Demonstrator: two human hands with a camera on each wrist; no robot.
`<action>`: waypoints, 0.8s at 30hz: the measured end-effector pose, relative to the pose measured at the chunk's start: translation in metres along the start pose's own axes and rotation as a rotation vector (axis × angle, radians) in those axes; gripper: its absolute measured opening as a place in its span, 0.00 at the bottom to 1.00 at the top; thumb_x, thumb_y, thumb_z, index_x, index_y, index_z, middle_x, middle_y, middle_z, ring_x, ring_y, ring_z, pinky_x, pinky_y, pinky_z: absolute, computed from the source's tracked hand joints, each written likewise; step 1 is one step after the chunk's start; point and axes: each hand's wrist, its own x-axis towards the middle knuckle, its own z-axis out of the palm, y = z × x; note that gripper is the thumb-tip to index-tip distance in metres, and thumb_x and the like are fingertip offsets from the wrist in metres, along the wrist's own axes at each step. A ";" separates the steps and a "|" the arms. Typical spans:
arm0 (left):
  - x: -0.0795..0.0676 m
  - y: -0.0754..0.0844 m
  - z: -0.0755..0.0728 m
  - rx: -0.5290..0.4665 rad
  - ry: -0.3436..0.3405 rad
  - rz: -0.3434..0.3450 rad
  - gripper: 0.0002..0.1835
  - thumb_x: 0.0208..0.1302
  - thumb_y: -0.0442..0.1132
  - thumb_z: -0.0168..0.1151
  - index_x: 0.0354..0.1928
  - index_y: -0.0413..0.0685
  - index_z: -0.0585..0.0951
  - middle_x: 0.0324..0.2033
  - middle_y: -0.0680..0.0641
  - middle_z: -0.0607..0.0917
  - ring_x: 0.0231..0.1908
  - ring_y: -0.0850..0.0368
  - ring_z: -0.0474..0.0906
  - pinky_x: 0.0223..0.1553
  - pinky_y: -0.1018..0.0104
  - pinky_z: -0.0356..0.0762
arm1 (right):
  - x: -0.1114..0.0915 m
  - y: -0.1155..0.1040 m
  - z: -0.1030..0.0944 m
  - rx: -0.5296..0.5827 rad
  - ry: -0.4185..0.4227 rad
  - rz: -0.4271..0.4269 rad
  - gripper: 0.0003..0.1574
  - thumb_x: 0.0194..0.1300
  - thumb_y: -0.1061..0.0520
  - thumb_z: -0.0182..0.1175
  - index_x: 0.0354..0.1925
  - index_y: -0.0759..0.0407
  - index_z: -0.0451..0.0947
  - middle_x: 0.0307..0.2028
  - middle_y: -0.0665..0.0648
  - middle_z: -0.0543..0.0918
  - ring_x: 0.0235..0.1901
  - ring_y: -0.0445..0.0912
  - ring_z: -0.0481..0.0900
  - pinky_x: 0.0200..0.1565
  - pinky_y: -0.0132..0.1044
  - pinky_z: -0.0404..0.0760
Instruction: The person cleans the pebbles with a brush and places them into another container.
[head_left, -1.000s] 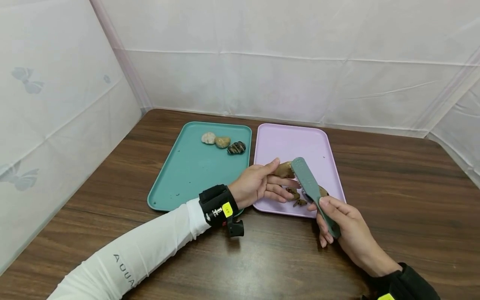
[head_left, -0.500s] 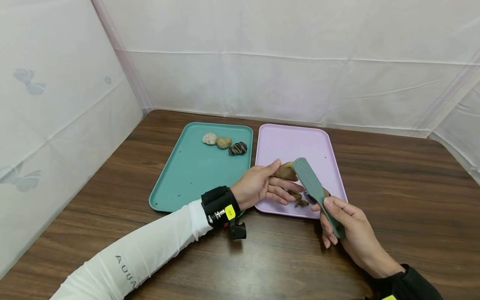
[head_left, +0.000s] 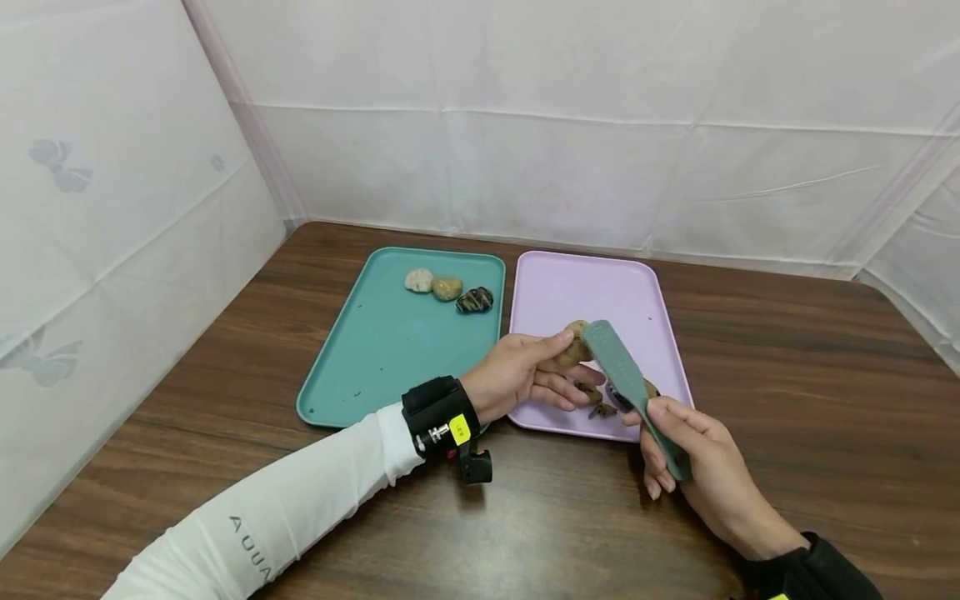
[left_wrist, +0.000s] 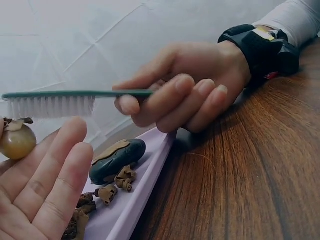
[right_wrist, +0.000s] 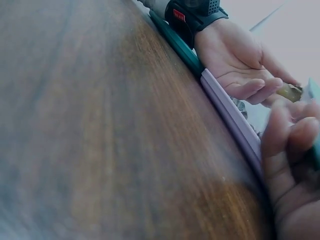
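Note:
My left hand (head_left: 517, 377) pinches a yellowish-brown stone (head_left: 573, 352) between thumb and forefinger, above the lilac tray (head_left: 585, 283); its other fingers stretch out below. Brown dirt sticks to the top of this stone (left_wrist: 19, 142) in the left wrist view. My right hand (head_left: 701, 467) grips the handle of a green brush (head_left: 617, 360) whose head overlaps the stone's right side. White bristles (left_wrist: 52, 106) point down, right at the dirt. On the lilac tray a dark stone (left_wrist: 117, 162) carries a brown patch, with brown crumpled clumps (left_wrist: 106, 194) beside it.
To the left lies a teal tray (head_left: 360, 358) holding a white stone (head_left: 418, 280), a tan stone (head_left: 447, 289) and a dark striped stone (head_left: 475, 300). The trays sit close together on the wooden table (head_left: 525, 517). White sheeting (head_left: 480, 167) hangs behind and at the sides.
The stone has turned in my left fingers, and the thumb now lies across its front. The brush has stayed almost in place beside it.

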 end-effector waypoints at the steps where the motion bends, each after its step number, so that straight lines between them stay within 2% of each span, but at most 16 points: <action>1: 0.000 0.000 0.000 -0.006 0.008 -0.001 0.27 0.89 0.44 0.44 0.70 0.24 0.72 0.55 0.27 0.84 0.35 0.57 0.91 0.43 0.60 0.91 | 0.000 0.001 0.000 0.016 0.003 -0.012 0.27 0.90 0.59 0.35 0.54 0.63 0.83 0.24 0.51 0.75 0.17 0.55 0.60 0.21 0.40 0.82; 4: -0.001 -0.001 0.000 -0.010 0.022 0.001 0.25 0.87 0.41 0.48 0.69 0.23 0.73 0.54 0.28 0.85 0.35 0.57 0.91 0.42 0.61 0.91 | 0.000 0.002 -0.001 0.032 0.005 -0.026 0.28 0.90 0.59 0.34 0.55 0.64 0.82 0.25 0.51 0.75 0.18 0.57 0.59 0.21 0.40 0.82; 11: -0.003 -0.003 0.000 -0.001 0.026 0.006 0.22 0.86 0.37 0.49 0.68 0.24 0.72 0.55 0.27 0.85 0.35 0.57 0.90 0.42 0.61 0.91 | 0.000 0.003 0.004 -0.049 0.021 0.032 0.25 0.90 0.59 0.39 0.53 0.61 0.84 0.24 0.50 0.76 0.17 0.45 0.72 0.21 0.42 0.84; 14: -0.002 -0.004 0.000 -0.016 0.030 0.013 0.23 0.86 0.37 0.49 0.70 0.23 0.69 0.56 0.27 0.84 0.35 0.58 0.90 0.42 0.62 0.91 | -0.001 0.004 0.004 -0.017 0.041 0.017 0.25 0.90 0.59 0.38 0.53 0.63 0.84 0.24 0.50 0.75 0.15 0.49 0.68 0.20 0.41 0.83; 18: -0.001 -0.004 0.000 -0.008 0.021 0.035 0.22 0.86 0.35 0.49 0.71 0.24 0.68 0.58 0.27 0.83 0.36 0.57 0.91 0.43 0.63 0.91 | 0.000 0.004 0.000 0.010 0.021 -0.028 0.27 0.90 0.61 0.36 0.54 0.64 0.83 0.24 0.51 0.75 0.17 0.56 0.61 0.20 0.40 0.82; 21: -0.001 -0.004 0.000 0.020 0.023 0.047 0.20 0.86 0.34 0.50 0.70 0.26 0.71 0.56 0.28 0.85 0.37 0.56 0.91 0.42 0.62 0.91 | 0.001 0.003 0.000 -0.027 -0.002 -0.027 0.26 0.89 0.61 0.36 0.54 0.63 0.84 0.24 0.51 0.76 0.16 0.54 0.64 0.21 0.42 0.84; 24: 0.000 -0.003 0.000 0.019 0.031 0.058 0.19 0.86 0.34 0.50 0.68 0.27 0.73 0.55 0.29 0.85 0.36 0.55 0.91 0.41 0.62 0.91 | 0.001 0.002 0.001 -0.058 0.011 0.002 0.25 0.89 0.60 0.38 0.54 0.62 0.84 0.24 0.50 0.77 0.16 0.48 0.70 0.21 0.43 0.85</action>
